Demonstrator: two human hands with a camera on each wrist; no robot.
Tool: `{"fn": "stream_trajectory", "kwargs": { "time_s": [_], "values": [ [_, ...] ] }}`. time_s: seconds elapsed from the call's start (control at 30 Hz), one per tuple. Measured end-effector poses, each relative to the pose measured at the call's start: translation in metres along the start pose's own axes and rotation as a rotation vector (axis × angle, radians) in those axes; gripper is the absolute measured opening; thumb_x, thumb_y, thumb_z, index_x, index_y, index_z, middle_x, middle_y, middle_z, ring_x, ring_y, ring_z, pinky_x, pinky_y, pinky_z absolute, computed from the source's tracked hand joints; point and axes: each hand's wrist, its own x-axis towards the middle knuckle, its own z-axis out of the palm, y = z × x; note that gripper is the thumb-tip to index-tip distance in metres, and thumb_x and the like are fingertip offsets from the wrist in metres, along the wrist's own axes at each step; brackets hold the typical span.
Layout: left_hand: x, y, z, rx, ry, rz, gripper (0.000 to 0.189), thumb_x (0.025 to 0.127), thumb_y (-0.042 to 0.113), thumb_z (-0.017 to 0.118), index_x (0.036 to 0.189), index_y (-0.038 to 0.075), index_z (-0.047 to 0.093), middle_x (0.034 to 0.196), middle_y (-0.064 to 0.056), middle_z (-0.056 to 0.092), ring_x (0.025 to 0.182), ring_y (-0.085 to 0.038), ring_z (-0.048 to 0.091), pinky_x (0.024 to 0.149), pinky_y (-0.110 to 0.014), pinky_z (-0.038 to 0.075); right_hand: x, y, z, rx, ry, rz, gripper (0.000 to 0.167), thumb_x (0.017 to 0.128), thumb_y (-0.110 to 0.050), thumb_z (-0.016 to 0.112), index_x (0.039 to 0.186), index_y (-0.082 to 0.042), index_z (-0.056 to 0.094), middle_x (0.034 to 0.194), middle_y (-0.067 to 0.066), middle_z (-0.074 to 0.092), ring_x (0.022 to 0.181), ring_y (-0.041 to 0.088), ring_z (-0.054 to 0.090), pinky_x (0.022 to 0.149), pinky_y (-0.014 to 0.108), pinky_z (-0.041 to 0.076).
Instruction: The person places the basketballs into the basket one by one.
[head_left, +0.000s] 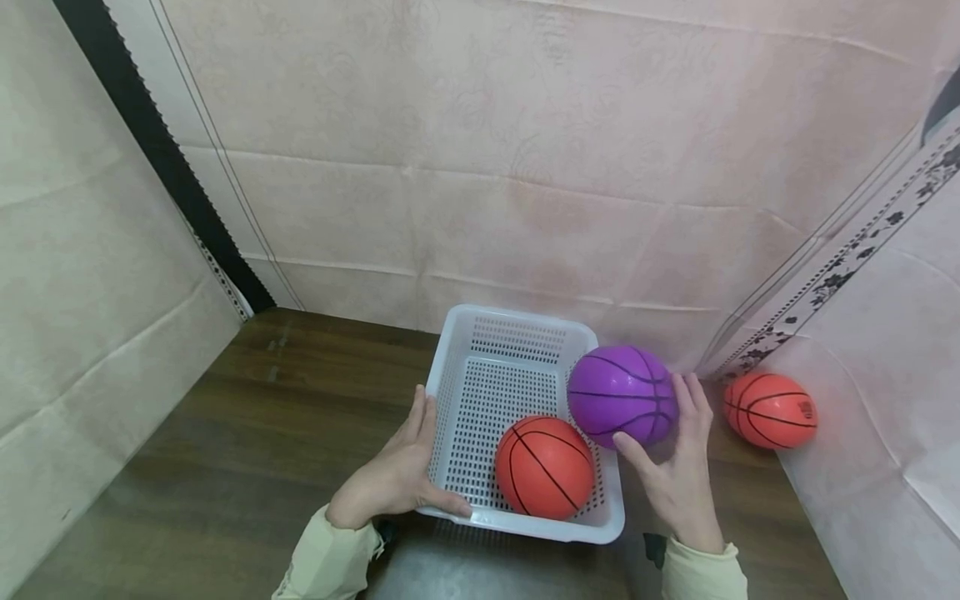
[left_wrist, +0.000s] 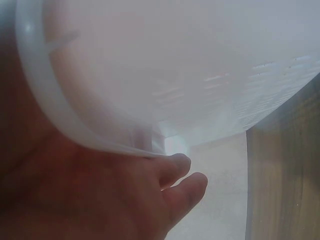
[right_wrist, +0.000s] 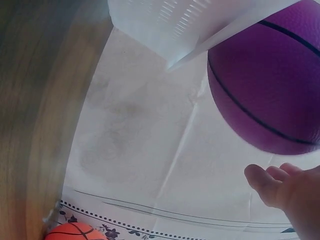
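A white plastic basket (head_left: 450,367) with slotted walls and floor sits on the wooden table. My left hand (head_left: 397,479) holds its near left corner, thumb over the front rim and fingers along the outer left side. Inside, an orange toy basketball (head_left: 544,467) lies near the front right. My right hand (head_left: 684,475) holds a purple toy basketball (head_left: 622,396) over the basket's right rim, thumb at its lower front, fingers at its right side. In the right wrist view, part of the purple ball (right_wrist: 265,90) is hidden behind the basket's edge (right_wrist: 200,52).
Another orange toy basketball (head_left: 770,410) rests at the table's right side, against the pale sheet on the right. Pale sheets (head_left: 525,208) stand as walls behind and at both sides of the brown table (head_left: 225,467).
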Motion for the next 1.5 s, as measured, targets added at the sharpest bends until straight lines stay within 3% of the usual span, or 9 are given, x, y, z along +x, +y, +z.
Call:
{"fn": "stream_trajectory", "kwargs": {
  "time_s": [0.07,0.2,0.27,0.33,0.53,0.7,1.13,1.3,1.5],
  "values": [
    [0.0,0.0,0.0,0.003,-0.001,0.0,0.149,0.054,0.056,0.09,0.154,0.002,-0.007,0.156,-0.012,-0.027,0.146,-0.036,-0.004,0.113,-0.058,0.014,0.0,0.0,-0.001,0.001,0.002,-0.007,0.103,0.073,-0.008,0.082,0.155,-0.033,0.024,0.161,-0.002,0.007,0.144,0.026,0.015,0.107,0.068,0.015],
    [0.001,0.001,0.0,0.004,0.0,0.001,0.148,0.055,0.056,0.09,0.154,0.001,-0.005,0.157,-0.012,-0.027,0.146,-0.036,-0.004,0.112,-0.058,0.014,0.0,-0.016,-0.003,-0.005,0.016,-0.037,0.099,0.075,-0.001,0.078,0.155,-0.021,0.024,0.161,0.006,0.012,0.142,0.027,0.02,0.113,0.044,0.021],
    [0.001,0.001,0.0,0.005,-0.001,-0.001,0.148,0.055,0.056,0.089,0.154,0.001,-0.005,0.157,-0.012,-0.027,0.146,-0.037,-0.004,0.112,-0.058,0.014,0.001,-0.02,-0.003,-0.013,0.028,-0.051,0.097,0.075,0.003,0.077,0.155,-0.015,0.025,0.159,0.01,0.015,0.14,0.03,0.025,0.11,0.029,0.023],
    [0.001,0.001,0.0,0.008,-0.003,-0.002,0.147,0.055,0.057,0.089,0.154,0.001,-0.005,0.157,-0.012,-0.027,0.146,-0.037,-0.004,0.112,-0.058,0.014,0.001,-0.02,-0.004,-0.019,0.04,-0.057,0.094,0.075,0.006,0.076,0.154,-0.012,0.027,0.158,0.013,0.018,0.137,0.034,0.028,0.107,0.022,0.024],
    [0.0,0.002,-0.001,0.022,-0.007,-0.005,0.148,0.054,0.058,0.089,0.153,0.0,-0.005,0.156,-0.013,-0.027,0.146,-0.036,-0.005,0.113,-0.056,0.014,0.002,0.004,-0.009,-0.039,0.062,0.005,0.089,0.078,-0.004,0.078,0.152,-0.022,0.032,0.157,-0.001,0.021,0.135,0.026,0.033,0.106,0.026,0.028],
    [0.001,0.003,-0.001,0.011,-0.001,-0.01,0.149,0.054,0.058,0.089,0.153,0.0,-0.005,0.156,-0.013,-0.027,0.146,-0.036,-0.005,0.113,-0.056,0.014,0.004,0.01,-0.016,-0.037,0.087,0.055,0.082,0.083,-0.011,0.076,0.151,-0.025,0.033,0.157,-0.001,0.021,0.136,0.024,0.031,0.106,0.026,0.027],
    [0.0,0.002,-0.002,-0.002,-0.002,-0.004,0.148,0.055,0.057,0.089,0.154,0.001,-0.005,0.156,-0.014,-0.027,0.146,-0.037,-0.005,0.113,-0.058,0.014,0.006,0.03,-0.035,-0.074,0.219,0.11,0.074,0.087,-0.014,0.073,0.149,-0.012,0.034,0.151,0.005,0.028,0.134,0.016,0.031,0.101,0.017,0.026],
    [0.0,0.002,-0.002,0.007,-0.001,0.002,0.148,0.055,0.058,0.089,0.154,0.001,-0.006,0.156,-0.014,-0.027,0.145,-0.037,-0.004,0.112,-0.058,0.015,0.004,0.04,-0.041,-0.105,0.252,0.229,0.075,0.09,-0.024,0.071,0.151,-0.013,0.03,0.15,0.007,0.027,0.134,0.024,0.03,0.11,0.029,0.024],
    [0.0,0.001,0.0,-0.002,-0.002,-0.002,0.148,0.055,0.057,0.089,0.154,0.003,-0.008,0.156,-0.012,-0.028,0.146,-0.036,-0.004,0.112,-0.058,0.015,0.002,0.059,-0.054,-0.173,0.276,0.342,0.078,0.091,-0.031,0.068,0.152,-0.012,0.023,0.153,0.014,0.019,0.142,0.03,0.016,0.115,0.05,0.013]
  ]
}}
